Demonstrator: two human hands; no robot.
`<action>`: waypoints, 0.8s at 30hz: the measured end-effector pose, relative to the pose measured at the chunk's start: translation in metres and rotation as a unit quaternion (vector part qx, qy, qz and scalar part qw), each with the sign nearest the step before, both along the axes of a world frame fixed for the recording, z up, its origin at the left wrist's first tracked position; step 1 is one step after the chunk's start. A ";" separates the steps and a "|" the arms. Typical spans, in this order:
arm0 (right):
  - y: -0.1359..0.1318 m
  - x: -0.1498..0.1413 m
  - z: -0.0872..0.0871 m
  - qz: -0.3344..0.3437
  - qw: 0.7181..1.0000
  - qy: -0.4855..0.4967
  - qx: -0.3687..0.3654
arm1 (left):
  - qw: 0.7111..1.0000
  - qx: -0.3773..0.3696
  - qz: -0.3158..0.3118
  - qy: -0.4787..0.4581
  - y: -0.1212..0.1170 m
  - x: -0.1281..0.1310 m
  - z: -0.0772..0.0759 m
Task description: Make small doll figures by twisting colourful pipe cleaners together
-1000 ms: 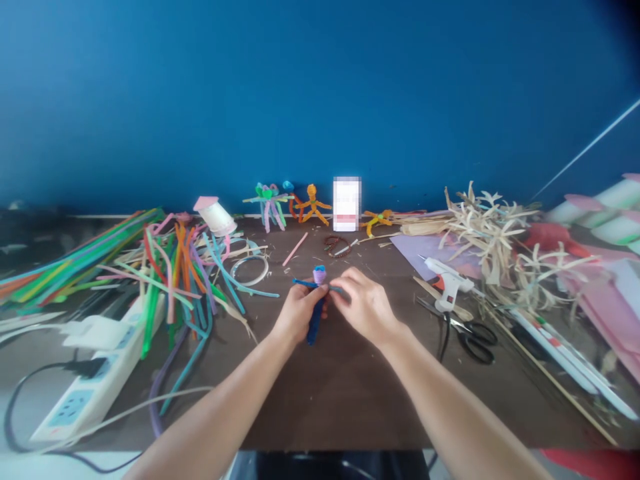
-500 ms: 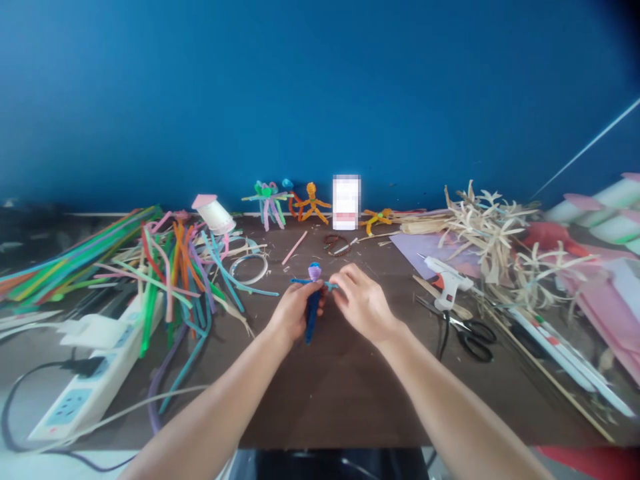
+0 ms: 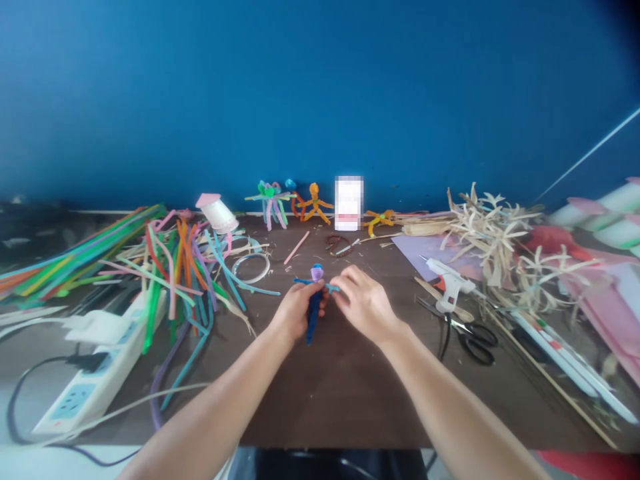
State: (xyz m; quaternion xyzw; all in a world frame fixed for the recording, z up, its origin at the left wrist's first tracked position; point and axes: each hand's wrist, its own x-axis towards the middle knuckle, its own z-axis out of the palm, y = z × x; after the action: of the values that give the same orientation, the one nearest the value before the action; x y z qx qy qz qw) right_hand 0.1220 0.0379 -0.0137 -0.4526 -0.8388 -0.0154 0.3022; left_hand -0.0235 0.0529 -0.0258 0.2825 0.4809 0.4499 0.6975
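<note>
A small pipe-cleaner figure (image 3: 313,316) with a dark blue body, a lilac face and a blue top is held upright over the middle of the table. My left hand (image 3: 299,307) is closed around its body, thumb across the chest. Its arms stick out to both sides. On the right side, my right hand (image 3: 363,300) pinches the light blue end of the arm between thumb and fingers. The fingers partly cover that end.
Loose pipe cleaners (image 3: 173,267) and a power strip (image 3: 100,373) lie at left. At right are a glue gun (image 3: 453,283), black-handled scissors (image 3: 477,341) and pale dried strips (image 3: 493,233). Finished-looking orange figures (image 3: 314,203) and a blurred white panel (image 3: 349,203) stand along the blue wall.
The whole view has shifted slightly, so things sit a little further right. Both hands keep their hold on the figure; the right fingers have barely moved at its arm.
</note>
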 end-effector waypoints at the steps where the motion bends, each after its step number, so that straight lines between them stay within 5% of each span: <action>1: 0.000 0.000 0.000 -0.001 1.000 -0.001 0.002 | 1.000 0.002 -0.002 0.001 0.000 0.000 0.000; 15: -0.001 -0.005 -0.005 -0.023 0.993 0.115 -0.029 | 0.988 0.131 -0.006 0.076 -0.005 0.003 -0.007; 24: 0.002 -0.001 -0.002 0.003 0.998 0.049 -0.025 | 0.999 0.034 0.002 -0.008 0.000 -0.001 -0.003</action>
State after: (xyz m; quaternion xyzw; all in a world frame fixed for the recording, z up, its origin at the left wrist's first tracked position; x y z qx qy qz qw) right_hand 0.1213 0.0394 -0.0154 -0.4579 -0.8243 0.0287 0.3316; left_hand -0.0244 0.0526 -0.0286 0.3011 0.4603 0.4700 0.6903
